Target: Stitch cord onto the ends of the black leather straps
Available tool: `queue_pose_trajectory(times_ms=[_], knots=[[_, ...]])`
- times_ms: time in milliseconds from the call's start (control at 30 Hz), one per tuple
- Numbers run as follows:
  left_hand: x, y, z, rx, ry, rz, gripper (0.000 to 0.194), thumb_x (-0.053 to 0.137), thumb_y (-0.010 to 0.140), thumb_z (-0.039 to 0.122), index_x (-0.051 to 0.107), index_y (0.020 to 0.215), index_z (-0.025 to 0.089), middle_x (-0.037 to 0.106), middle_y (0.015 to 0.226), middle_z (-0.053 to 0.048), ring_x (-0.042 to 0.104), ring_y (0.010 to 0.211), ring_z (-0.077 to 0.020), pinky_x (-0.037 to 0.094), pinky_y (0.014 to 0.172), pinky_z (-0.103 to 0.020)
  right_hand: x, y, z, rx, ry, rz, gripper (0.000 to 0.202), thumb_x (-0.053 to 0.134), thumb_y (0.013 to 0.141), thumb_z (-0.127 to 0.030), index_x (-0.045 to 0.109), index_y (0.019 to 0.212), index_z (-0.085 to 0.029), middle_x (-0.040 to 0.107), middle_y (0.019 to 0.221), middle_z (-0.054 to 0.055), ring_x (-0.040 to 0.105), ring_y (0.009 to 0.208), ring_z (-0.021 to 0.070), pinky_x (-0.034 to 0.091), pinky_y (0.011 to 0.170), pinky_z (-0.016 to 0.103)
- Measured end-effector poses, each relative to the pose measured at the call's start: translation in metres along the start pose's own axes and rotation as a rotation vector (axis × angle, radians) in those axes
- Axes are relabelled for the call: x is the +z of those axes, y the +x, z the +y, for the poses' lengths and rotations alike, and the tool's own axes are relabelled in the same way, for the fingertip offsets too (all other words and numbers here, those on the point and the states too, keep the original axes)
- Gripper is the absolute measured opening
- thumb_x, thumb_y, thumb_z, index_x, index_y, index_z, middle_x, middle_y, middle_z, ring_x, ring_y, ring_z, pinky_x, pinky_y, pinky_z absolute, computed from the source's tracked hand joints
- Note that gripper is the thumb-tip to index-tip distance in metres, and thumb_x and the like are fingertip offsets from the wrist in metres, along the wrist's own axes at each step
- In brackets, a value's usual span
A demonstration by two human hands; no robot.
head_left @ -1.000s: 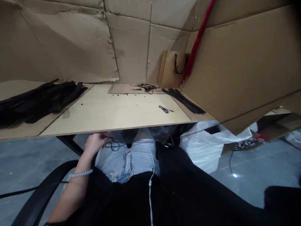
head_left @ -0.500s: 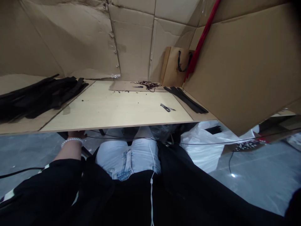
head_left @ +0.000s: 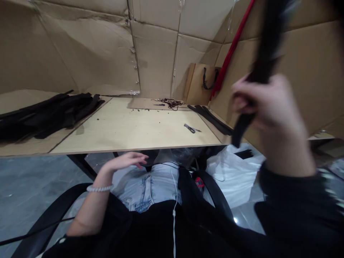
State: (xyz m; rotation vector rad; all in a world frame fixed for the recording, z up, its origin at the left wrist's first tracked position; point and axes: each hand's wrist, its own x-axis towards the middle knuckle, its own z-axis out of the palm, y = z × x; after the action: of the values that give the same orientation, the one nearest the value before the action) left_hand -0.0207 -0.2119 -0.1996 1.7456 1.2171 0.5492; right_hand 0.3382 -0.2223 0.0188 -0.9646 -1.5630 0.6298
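Note:
My right hand (head_left: 268,98) is raised at the right, its fingers closed around a long black fabric strip (head_left: 264,57). One end of the strip hangs below the fist and the rest rises above it, blurred by motion. Over my lap, just below the table's front edge, my left hand (head_left: 129,160) has its fingers loosely stretched and holds nothing. A heap of black strips (head_left: 53,113) covers the table's left end. More black strips (head_left: 211,118) lie at the right side. Small thread snips (head_left: 190,129) rest on the pale board (head_left: 129,130).
Tangled dark cord (head_left: 172,104) lies at the back, near a brown paper bag (head_left: 199,86) with black handles. Cardboard walls (head_left: 153,57) enclose the table, and a red cloth strip (head_left: 232,50) hangs in the corner. A white plastic bag (head_left: 233,182) stands below, beside a chair armrest (head_left: 219,197).
My right hand has come into view, raised with a black strip in it. My left hand has left the table's underside edge and moved right, over my lap. The view has shifted slightly.

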Motion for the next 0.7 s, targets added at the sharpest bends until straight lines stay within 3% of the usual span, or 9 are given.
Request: queue_pose_trajectory(times_ms=[100,133,200,233,300,400,467,533,700], knots=[[0.022,-0.008,0.035,0.166,-0.062,-0.201,0.033,0.056,0.092,0.043,0.073,0.107,0.018,0.076,0.096,-0.01,0.073,0.074,-0.0191,0.059,0.073,-0.033,0.072,-0.023,0.032,0.137,0.188,-0.369,0.019,0.075,0.074,-0.021,0.058,0.069,-0.014,0.048,0.048,-0.006,0.039,0.04,0.0036,0.025,0.038,0.019],[0.026,-0.01,0.048,0.245,-0.121,-0.102,0.031,0.056,0.093,0.043,0.073,0.099,0.017,0.075,0.085,-0.008,0.071,0.069,-0.0177,0.059,0.067,-0.03,0.093,-0.031,0.043,0.157,0.279,-0.46,0.022,0.076,0.073,-0.026,0.057,0.07,-0.015,0.048,0.049,-0.006,0.039,0.041,0.0039,0.026,0.038,0.019],[0.032,-0.012,0.071,0.393,-0.367,0.308,0.031,0.056,0.093,0.043,0.069,0.083,0.016,0.07,0.071,-0.005,0.068,0.067,-0.0144,0.058,0.068,-0.027,0.124,-0.047,0.059,0.218,0.397,-0.54,0.025,0.074,0.074,-0.032,0.056,0.074,-0.015,0.045,0.048,-0.008,0.037,0.041,0.0043,0.026,0.039,0.019],[0.034,-0.012,0.081,0.458,-0.502,0.473,0.029,0.058,0.092,0.044,0.066,0.083,0.017,0.069,0.074,-0.003,0.069,0.072,-0.0136,0.058,0.074,-0.027,0.133,-0.054,0.065,0.23,0.419,-0.541,0.025,0.073,0.075,-0.034,0.056,0.074,-0.016,0.045,0.048,-0.008,0.037,0.042,0.0047,0.026,0.04,0.019],[0.039,-0.01,0.098,0.497,-0.63,0.513,0.032,0.062,0.088,0.048,0.062,0.1,0.019,0.07,0.095,-0.005,0.07,0.087,-0.0158,0.058,0.079,-0.028,0.142,-0.065,0.07,0.241,0.426,-0.528,0.027,0.07,0.077,-0.037,0.055,0.073,-0.016,0.044,0.048,-0.008,0.038,0.043,0.005,0.026,0.041,0.019],[0.05,-0.005,0.113,0.472,-0.588,0.292,0.049,0.064,0.085,0.053,0.054,0.118,0.02,0.064,0.118,-0.01,0.069,0.079,-0.0156,0.059,0.066,-0.028,0.143,-0.076,0.069,0.263,0.429,-0.525,0.028,0.07,0.075,-0.034,0.05,0.065,-0.017,0.044,0.048,-0.008,0.036,0.043,0.0045,0.026,0.041,0.018],[0.057,-0.004,0.118,0.453,-0.546,0.225,0.053,0.063,0.085,0.054,0.049,0.122,0.019,0.063,0.12,-0.011,0.066,0.065,-0.0116,0.058,0.06,-0.026,0.141,-0.081,0.067,0.295,0.443,-0.53,0.025,0.067,0.074,-0.03,0.048,0.064,-0.017,0.043,0.048,-0.008,0.036,0.042,0.0042,0.026,0.041,0.018],[0.062,-0.004,0.119,0.441,-0.525,0.24,0.053,0.062,0.085,0.054,0.048,0.122,0.018,0.062,0.12,-0.012,0.063,0.057,-0.009,0.056,0.056,-0.026,0.139,-0.085,0.065,0.299,0.452,-0.523,0.021,0.063,0.074,-0.026,0.047,0.063,-0.017,0.043,0.048,-0.008,0.035,0.042,0.004,0.027,0.042,0.019],[0.059,-0.01,0.115,0.437,-0.47,0.249,0.039,0.067,0.084,0.047,0.066,0.104,0.014,0.068,0.097,-0.008,0.064,0.068,-0.0128,0.055,0.062,-0.025,0.136,-0.091,0.065,0.206,0.383,-0.473,0.01,0.06,0.074,-0.019,0.053,0.067,-0.015,0.047,0.054,-0.006,0.039,0.048,0.005,0.03,0.046,0.02]])
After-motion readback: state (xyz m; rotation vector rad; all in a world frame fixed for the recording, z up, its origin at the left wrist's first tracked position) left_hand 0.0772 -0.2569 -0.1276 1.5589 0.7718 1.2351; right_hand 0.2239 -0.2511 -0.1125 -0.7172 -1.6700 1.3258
